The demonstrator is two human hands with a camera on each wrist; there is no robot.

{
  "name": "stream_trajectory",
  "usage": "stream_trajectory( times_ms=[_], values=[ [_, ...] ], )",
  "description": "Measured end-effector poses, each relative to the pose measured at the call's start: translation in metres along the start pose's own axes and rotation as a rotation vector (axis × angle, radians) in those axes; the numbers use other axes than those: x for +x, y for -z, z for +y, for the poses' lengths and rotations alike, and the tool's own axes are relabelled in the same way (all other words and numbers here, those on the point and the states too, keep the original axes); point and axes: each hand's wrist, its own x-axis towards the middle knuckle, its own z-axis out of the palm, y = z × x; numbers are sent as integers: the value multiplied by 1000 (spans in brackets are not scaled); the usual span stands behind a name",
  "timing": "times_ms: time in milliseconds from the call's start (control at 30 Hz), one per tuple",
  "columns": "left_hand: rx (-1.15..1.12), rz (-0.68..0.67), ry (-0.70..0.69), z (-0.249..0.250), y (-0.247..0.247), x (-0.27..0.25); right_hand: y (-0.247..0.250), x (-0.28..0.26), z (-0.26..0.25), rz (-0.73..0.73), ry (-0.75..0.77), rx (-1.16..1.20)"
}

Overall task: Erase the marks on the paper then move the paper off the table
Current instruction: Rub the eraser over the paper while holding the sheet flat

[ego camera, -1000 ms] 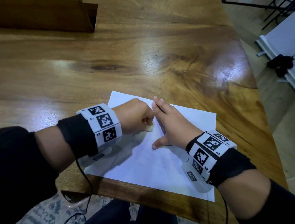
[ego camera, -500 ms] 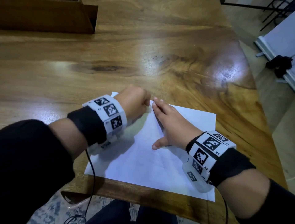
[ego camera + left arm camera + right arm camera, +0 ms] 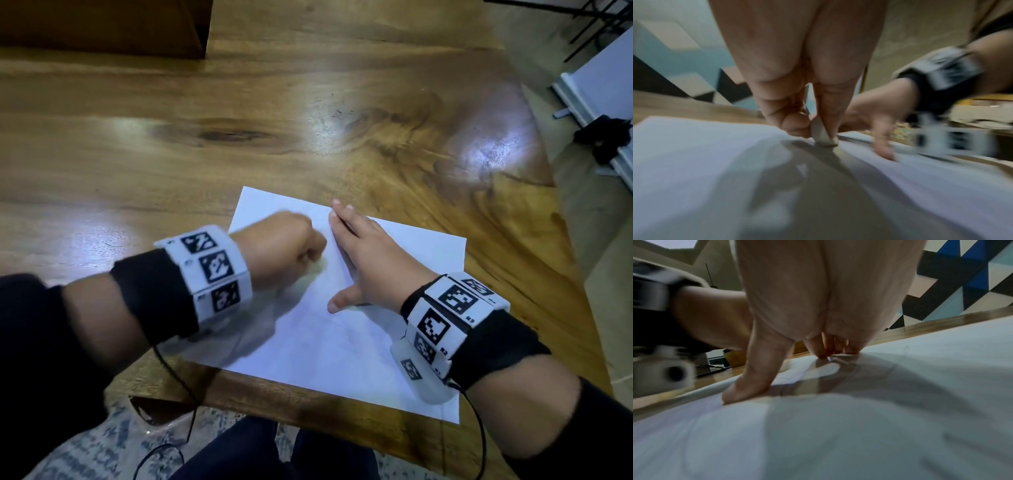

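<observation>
A white sheet of paper [image 3: 342, 342] lies at the near edge of the wooden table [image 3: 274, 120], one corner hanging past the edge. My left hand [image 3: 284, 246] is curled into a fist on the paper's upper left part and pinches a small pale eraser [image 3: 821, 134], whose tip touches the sheet [image 3: 694, 162]. In the head view the eraser is hidden inside the fist. My right hand [image 3: 366, 260] lies flat on the paper with straight fingers and the thumb spread, pressing the sheet [image 3: 900, 386] down. No clear marks show on the paper.
A dark wooden box [image 3: 102, 27] stands at the far left of the table. Past the table's right edge there is floor, a white unit [image 3: 603, 89] and a black object [image 3: 606, 140]. My legs and a cable [image 3: 178, 394] are below the near edge.
My left fist with the eraser went up toward the paper's far edge and has come back down and left, now blurred with motion. The right hand has stayed flat in place.
</observation>
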Motion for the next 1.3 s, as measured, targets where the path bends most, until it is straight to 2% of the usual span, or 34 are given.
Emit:
stream_trajectory(
  times_ms=[67, 100, 233, 267, 400, 467, 667, 833, 967, 1067, 1200, 1300],
  values=[
    [-2, -116, -40, 2, -4, -11, 0, 0, 1, 1, -3, 5],
    [-7, -105, -22, 1, -3, -10, 0, 0, 0, 0, -2, 5],
    [-34, 169, 130, -6, 9, 17, -1, -1, 0, 2, -3, -10],
    [-26, 178, 131, -6, 9, 17, -1, -1, 0, 1, -5, -9],
    [15, -20, 2, -3, -5, -13, 0, 0, 1, 2, -6, 0],
    [-17, -17, 7, -2, -11, -23, -2, 0, 1, 2, -9, 7],
    [-51, 109, 104, -1, -25, -30, -2, -10, 10, 23, -63, 55],
    [-120, 15, 227, -3, 0, -14, -7, -14, 12, 26, -77, 129],
    [-147, 190, 282, -11, 23, 18, -10, -12, 12, 34, -88, 103],
    [-99, 226, 265, -13, 21, 26, -10, -12, 13, 37, -86, 111],
    [-125, 105, 188, -7, 11, 14, -11, -12, 13, 34, -89, 112],
    [-151, 162, 178, -7, 10, 15, -11, -12, 14, 33, -86, 107]
  ],
)
